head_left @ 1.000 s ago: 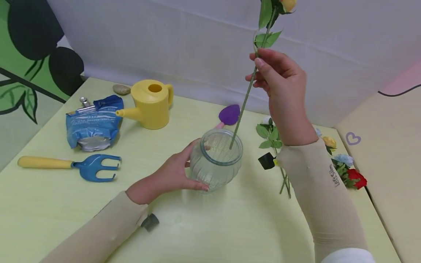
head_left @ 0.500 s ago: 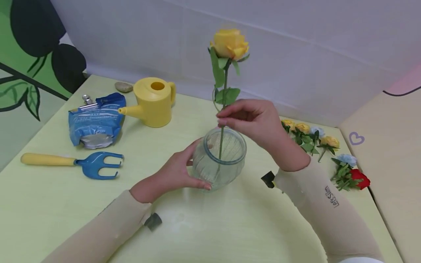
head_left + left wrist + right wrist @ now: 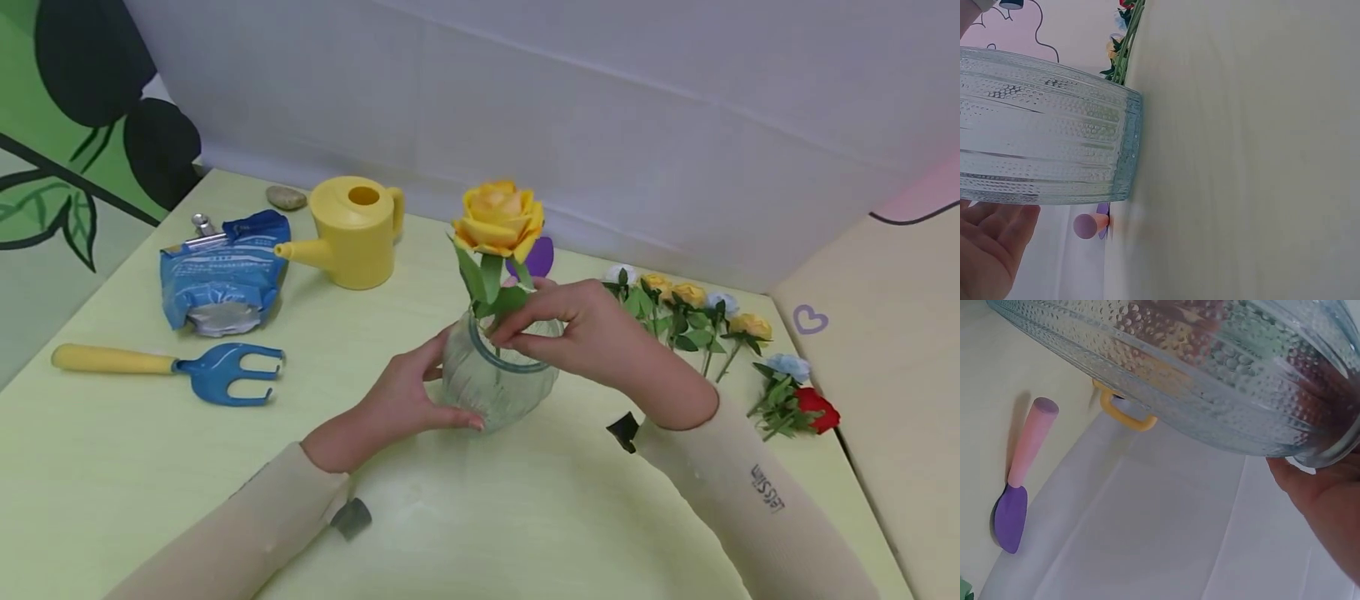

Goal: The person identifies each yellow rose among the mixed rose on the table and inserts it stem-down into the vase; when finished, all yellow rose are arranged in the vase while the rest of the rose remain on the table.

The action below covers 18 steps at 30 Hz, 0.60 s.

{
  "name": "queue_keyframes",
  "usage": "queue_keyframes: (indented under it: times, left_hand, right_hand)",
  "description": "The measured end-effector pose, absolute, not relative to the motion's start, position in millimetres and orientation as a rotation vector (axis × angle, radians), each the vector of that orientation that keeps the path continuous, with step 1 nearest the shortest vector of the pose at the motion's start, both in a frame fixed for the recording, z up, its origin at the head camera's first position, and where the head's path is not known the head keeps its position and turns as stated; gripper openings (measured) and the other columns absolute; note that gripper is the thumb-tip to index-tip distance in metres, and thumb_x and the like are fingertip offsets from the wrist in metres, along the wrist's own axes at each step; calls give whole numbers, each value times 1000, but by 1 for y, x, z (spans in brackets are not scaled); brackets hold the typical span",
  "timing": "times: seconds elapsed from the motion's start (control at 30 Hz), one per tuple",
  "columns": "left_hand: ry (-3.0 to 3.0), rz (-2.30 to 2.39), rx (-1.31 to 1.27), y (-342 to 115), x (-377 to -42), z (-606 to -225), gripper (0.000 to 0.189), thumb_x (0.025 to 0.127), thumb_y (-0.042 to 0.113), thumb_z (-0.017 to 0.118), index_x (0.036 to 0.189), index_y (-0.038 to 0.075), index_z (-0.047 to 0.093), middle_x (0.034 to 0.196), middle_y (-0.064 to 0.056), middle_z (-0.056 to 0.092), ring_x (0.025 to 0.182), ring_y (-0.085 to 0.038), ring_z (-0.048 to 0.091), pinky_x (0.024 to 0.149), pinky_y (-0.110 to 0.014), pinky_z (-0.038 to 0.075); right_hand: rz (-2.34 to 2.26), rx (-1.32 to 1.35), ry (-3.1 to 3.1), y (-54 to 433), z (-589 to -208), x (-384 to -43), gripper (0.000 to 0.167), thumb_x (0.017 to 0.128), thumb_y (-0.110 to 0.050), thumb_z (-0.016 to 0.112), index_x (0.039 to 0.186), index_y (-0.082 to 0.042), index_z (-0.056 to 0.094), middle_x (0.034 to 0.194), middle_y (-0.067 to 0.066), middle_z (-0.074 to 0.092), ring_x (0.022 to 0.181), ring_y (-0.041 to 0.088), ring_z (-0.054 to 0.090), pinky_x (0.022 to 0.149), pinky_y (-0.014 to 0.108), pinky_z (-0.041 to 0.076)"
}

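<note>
A yellow rose [image 3: 498, 221] stands upright with its stem down inside a clear ribbed glass vase [image 3: 498, 396]. Thumb and fingers of my right hand [image 3: 603, 337] pinch the stem at the vase's mouth, just under the leaves. From the left side my left hand [image 3: 390, 404] grips the vase, its thumb across the front. The vase's textured wall [image 3: 1041, 131] fills much of the left wrist view, where its base meets the tabletop. In the right wrist view, the vase [image 3: 1197, 369] hides most of my fingers and the stem.
Several loose flowers [image 3: 690, 312] lie at the back right, with a red rose [image 3: 816, 408] near the edge. Behind the vase is a purple trowel [image 3: 1011, 519]. Leftward are a yellow watering can [image 3: 352, 237], a blue bag [image 3: 225, 279], a hand fork [image 3: 217, 375] and a stone [image 3: 286, 197].
My right hand has brought the yellow rose left and down, so its stem is deeper in the vase and the bloom sits just above the rim. My left hand keeps its grip.
</note>
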State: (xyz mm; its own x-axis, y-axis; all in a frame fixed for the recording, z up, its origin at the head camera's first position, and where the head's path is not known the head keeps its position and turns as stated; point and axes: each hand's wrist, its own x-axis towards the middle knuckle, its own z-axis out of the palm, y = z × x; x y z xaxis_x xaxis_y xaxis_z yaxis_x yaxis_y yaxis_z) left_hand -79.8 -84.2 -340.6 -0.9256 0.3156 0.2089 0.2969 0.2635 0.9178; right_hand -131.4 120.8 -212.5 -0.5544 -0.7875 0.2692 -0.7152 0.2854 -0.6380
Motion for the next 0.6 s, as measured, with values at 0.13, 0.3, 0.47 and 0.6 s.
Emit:
queue_keyframes:
  times: [0.13,0.3,0.47,0.6]
  left_hand:
    - [2483,1818,613,-84,-80,-342,100,61,23,87,144,21,32,138,2,45,120,-16,46,91,-36,48]
    - [2472,1846,607,-83,-78,-343,98,61,22,87,143,21,34,138,2,45,121,-15,45,92,-36,47]
    - [2471,1873,622,-83,-78,-344,97,60,22,88,142,19,36,137,1,46,121,-15,45,93,-34,46]
    - [2472,1878,621,-82,-78,-344,98,60,22,88,143,19,35,138,1,45,122,-16,45,94,-33,45]
  right_hand:
    - [-986,-1462,2451,121,-209,-132,15,82,3,64,83,-8,74,85,-2,70,77,6,60,65,26,51]
    - [-904,-1489,2416,128,-200,-131,28,83,7,49,79,-8,72,89,-3,69,57,3,52,46,23,37]
    - [-1070,-1432,2460,148,-183,-131,34,84,12,42,86,-5,71,93,-1,69,86,9,62,57,24,41]
    - [-1205,-1307,2578,171,-173,-134,38,85,11,38,93,-5,72,94,1,69,81,11,59,60,21,41]
